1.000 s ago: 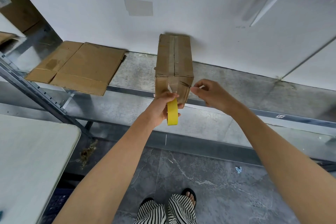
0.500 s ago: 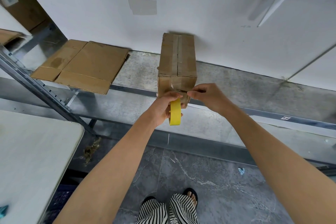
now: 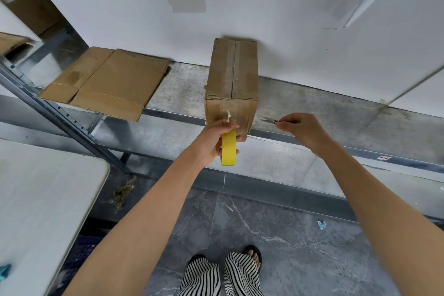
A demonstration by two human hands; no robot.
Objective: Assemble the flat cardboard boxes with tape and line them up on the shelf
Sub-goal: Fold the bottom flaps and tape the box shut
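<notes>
An assembled cardboard box (image 3: 234, 72) stands on the metal shelf (image 3: 336, 113) against the white wall, its top seam taped. My left hand (image 3: 213, 142) grips a yellow tape roll (image 3: 228, 150) right at the box's near face, where a torn tape end sticks up. To the right of the box, my right hand (image 3: 304, 128) pinches small scissors (image 3: 269, 119), blades pointing left toward it. A flat cardboard box (image 3: 105, 83) lies on the shelf to the left.
A white table (image 3: 43, 211) stands at the lower left with a blue scrap at its edge. The shelf's slanted metal upright (image 3: 60, 115) runs beside it. More cardboard (image 3: 12, 42) sits at the far left. My feet stand on the grey tiled floor (image 3: 288, 247) below.
My right hand has pulled away from the box's near face to the right, and the scissors now show in it. The left hand stays on the tape roll at the box.
</notes>
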